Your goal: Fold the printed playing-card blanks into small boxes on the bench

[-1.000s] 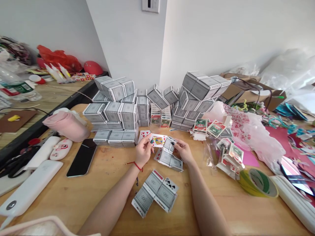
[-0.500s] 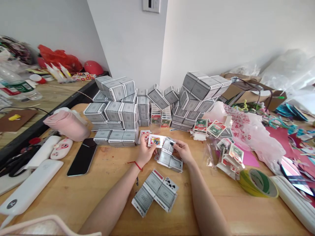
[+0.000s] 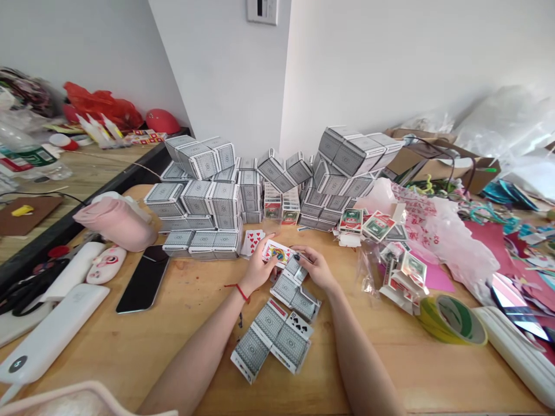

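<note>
- While pinching a picture card (image 3: 276,252) in left fingers (image 3: 267,266), folded cards (image 3: 285,289) in right fingers (image 3: 310,266)
- Past left fingers, heart card (image 3: 252,241), then card blocks (image 3: 225,205)
- Right of fingers, small boxes (image 3: 379,225)

pale walls (image 3: 368,69) | jutting pillar (image 3: 225,75) | wooden table (image 3: 143,341) | light brighter rightward

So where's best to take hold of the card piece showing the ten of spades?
Probably pinch the lower-left panel of the ten-of-spades piece by its side edges, coming from the near side: that panel juts toward the camera, while forearms flank it and another patterned piece lies just beyond.
</note>
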A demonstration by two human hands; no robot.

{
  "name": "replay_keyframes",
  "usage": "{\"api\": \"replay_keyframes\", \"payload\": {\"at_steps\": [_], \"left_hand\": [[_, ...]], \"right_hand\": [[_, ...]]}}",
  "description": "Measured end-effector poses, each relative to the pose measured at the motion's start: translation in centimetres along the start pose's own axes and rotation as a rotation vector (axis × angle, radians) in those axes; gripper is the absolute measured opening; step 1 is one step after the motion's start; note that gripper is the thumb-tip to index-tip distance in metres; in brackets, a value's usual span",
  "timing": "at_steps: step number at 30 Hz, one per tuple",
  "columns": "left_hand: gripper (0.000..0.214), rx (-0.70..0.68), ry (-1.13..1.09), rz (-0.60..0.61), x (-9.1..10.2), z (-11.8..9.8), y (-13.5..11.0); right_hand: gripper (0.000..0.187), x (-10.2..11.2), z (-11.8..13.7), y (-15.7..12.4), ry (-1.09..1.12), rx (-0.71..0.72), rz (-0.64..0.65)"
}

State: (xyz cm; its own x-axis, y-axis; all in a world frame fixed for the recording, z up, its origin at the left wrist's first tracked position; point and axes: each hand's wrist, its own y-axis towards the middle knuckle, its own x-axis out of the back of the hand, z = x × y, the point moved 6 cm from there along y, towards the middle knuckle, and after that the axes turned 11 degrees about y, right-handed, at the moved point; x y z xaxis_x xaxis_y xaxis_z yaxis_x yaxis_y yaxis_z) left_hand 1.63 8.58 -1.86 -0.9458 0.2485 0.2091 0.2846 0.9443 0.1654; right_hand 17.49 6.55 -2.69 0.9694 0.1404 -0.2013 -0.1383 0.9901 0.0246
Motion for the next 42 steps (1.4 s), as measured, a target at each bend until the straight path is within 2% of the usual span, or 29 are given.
{"api": "replay_keyframes", "payload": {"at_steps": [13,28,42], "left_hand": [[0.049,0.083,0.020,0.096,-0.5,0.2,-0.1],[0.052,0.096,0.030,0.173,-0.9,-0.1,-0.2],[0.054,0.124,0.043,0.329,-2.4,0.5,-0.8]], "right_hand": [[0.026,0.7,-0.5,0.3,-0.110,0.073,-0.136],[0.022,0.7,-0.9,0.3,-0.091,0.024,-0.143],[0.022,0.5,-0.9,0.3,-0.054,0.003,-0.130]]}}
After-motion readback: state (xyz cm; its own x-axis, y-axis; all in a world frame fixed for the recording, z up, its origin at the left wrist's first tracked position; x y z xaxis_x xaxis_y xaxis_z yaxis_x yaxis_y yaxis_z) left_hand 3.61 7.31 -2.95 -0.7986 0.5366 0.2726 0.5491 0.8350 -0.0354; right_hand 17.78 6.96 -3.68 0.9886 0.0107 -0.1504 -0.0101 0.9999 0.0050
